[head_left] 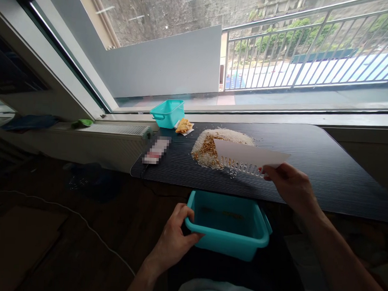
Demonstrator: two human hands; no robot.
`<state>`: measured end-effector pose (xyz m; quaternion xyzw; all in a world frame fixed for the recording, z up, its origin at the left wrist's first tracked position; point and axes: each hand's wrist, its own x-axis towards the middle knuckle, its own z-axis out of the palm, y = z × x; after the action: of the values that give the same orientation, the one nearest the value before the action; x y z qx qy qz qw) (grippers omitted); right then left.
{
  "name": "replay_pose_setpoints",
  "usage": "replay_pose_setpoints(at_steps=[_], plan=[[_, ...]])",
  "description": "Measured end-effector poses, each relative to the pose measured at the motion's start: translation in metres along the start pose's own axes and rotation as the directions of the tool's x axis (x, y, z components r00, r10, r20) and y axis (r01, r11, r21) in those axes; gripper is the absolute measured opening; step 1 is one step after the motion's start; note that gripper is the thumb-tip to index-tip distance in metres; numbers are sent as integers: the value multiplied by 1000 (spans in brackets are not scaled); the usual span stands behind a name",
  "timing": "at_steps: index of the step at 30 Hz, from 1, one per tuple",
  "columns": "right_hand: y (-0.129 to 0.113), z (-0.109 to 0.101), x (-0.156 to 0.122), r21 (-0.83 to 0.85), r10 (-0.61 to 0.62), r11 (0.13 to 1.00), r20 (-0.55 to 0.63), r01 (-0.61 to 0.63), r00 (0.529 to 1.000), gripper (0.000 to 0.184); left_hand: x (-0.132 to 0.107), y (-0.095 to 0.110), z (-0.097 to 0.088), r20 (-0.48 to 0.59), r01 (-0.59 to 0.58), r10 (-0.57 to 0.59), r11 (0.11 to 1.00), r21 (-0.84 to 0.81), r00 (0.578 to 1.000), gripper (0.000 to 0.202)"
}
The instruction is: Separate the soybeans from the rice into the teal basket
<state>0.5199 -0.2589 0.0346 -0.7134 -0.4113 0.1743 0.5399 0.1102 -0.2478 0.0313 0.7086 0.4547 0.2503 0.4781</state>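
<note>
Right grip (290, 182) pinches one white slotted scraper (250, 153) closed between fingers and thumb, over one heap of rice and golden kernels (209, 145) on the bench (318, 155), left grip (176, 232) clasps one turquoise tub's (230, 245) rim, second tub (170, 114) by the window (171, 67).

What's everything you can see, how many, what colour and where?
table: one, black, by the window
near bin: one, teal, before the table
far bin: one, teal, table's far-left corner
pale grains: uncountable, white, table
round grains: uncountable, golden, among them
slotted sheet: one, white, at the grains
crumpled pieces: unclear, yellow, beside far bin
blurred item: one, pinkish, table's left end
radiator: one, pale, left
green item: one, green, by radiator
cord: one, white, on floor
railing: one, grey, outside
left hand: one, bare, fingers on near bin's rim
right hand: one, bare, fingers gripping slotted sheet
</note>
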Motion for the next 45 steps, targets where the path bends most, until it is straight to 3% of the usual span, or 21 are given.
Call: replay_pose_setpoints(at_steps=[8,14,27,34,39,45], plan=[[-6,3,1,17,-6,1000,40,5,999,35,-1,-3,2,-9,-9,9,1000,22,1000,25],[-7,-3,-4,23,23,999,-4,-23,1000,40,-1,-2,2,-21,-15,15,1000,-9,1000,26],[-13,-10,-13,52,50,997,49,-53,998,34,-1,0,1,-13,-13,13,1000,-10,1000,28],[-20,-2,-8,68,22,997,50,-25,999,46,0,-5,2,-3,-23,23,1000,11,1000,28],[-11,1,-4,42,-14,999,66,11,998,47,0,-5,2,-5,-12,12,1000,14,1000,27],[4,-2,-9,14,-43,999,-6,43,999,39,0,-5,2,-15,-20,20,1000,-9,1000,28]])
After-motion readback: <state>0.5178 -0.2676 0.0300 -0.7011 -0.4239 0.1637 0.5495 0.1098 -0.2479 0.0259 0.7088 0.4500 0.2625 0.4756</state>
